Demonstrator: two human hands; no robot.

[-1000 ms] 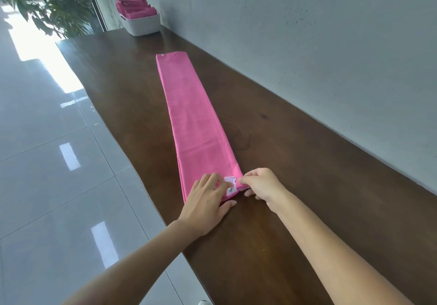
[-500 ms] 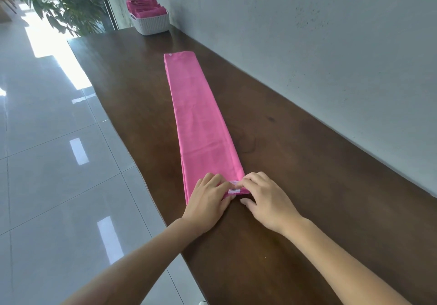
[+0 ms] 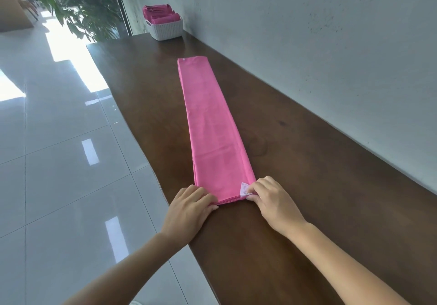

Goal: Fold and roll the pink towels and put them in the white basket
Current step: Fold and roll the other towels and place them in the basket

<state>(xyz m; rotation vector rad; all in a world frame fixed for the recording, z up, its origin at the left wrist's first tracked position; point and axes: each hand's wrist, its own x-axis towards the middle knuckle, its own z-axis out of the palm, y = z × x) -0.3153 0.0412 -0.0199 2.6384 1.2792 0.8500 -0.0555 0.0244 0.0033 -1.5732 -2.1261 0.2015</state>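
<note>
Pink towel (image 3: 212,124), folded into a long narrow strip, is shown lying along the brown table (image 3: 307,186) from the upper centre of the frame down to the lower centre. Its near end is held at both corners: the left hand (image 3: 189,212) is curled over the left corner with its fingers (image 3: 201,197) on the cloth, and the right hand (image 3: 272,203) pinches the right corner beside a small white care label (image 3: 244,189). Half a second earlier both hands were bunched together at the right corner over the label; they have since been spread to the two corners. From this it is judged that the end has been squared and that rolling toward the far end is about to begin. Print is present on the label but is too small to be read; a small round white mark (image 3: 184,60) at the far corner is likewise illegible. The white basket (image 3: 166,29), already holding rolled pink towels (image 3: 160,14), is seen at the far end of the table, upper centre, beside a potted plant (image 3: 82,4).
</note>
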